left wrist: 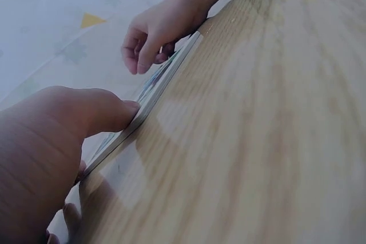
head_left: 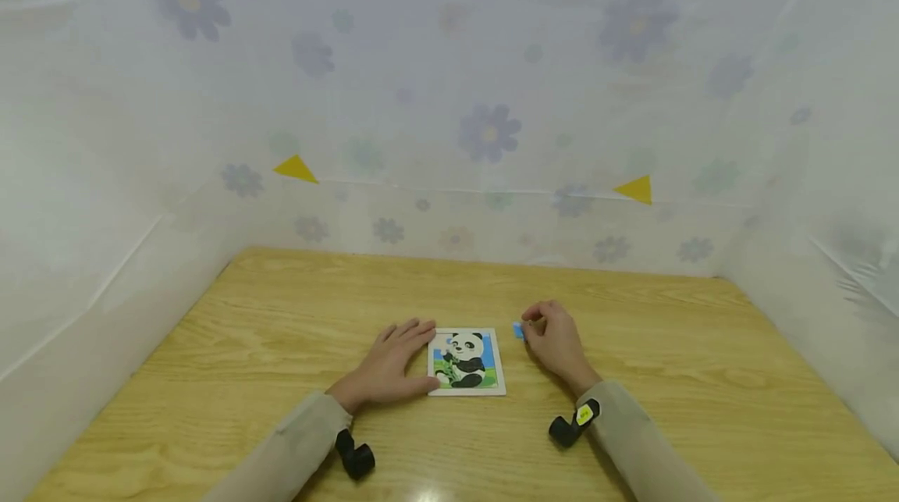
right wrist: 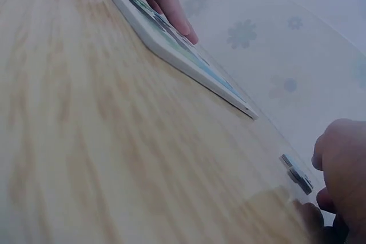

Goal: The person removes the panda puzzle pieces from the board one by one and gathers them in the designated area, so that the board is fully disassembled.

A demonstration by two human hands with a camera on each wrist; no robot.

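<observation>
While the left hand [head_left: 390, 368] lies flat on the wooden table [head_left: 281, 330], its fingers straight and a little spread, it presses against the left edge of the panda puzzle board [head_left: 467, 362]; the left wrist view shows the thumb [left wrist: 108, 110] braced against the board's thin side, with the other fingers stretched along the far part of that same edge. The board lies flat near the middle of the table, somewhat closer to the near edge than to the far one; its picture (a black-and-white panda on green with a blue sky) faces up inside a pale frame. Just beside the board's far right corner, and apart from it, a small blue puzzle piece [head_left: 518, 331] rests on the wood; the right hand [head_left: 556, 344] sits over it with fingers curled, the fingertips [head_left: 531, 317] at the piece, though whether they actually pinch it or only touch it cannot be told from the head view; in the right wrist view the piece [right wrist: 297, 174] lies flat on the table just ahead of the curled fingers [right wrist: 338, 158], seemingly with a sliver of wood between them. Both forearms wear beige sleeves [head_left: 635, 439]; a black wrist camera [head_left: 573, 422] sits under each wrist, near the table's near edge.
</observation>
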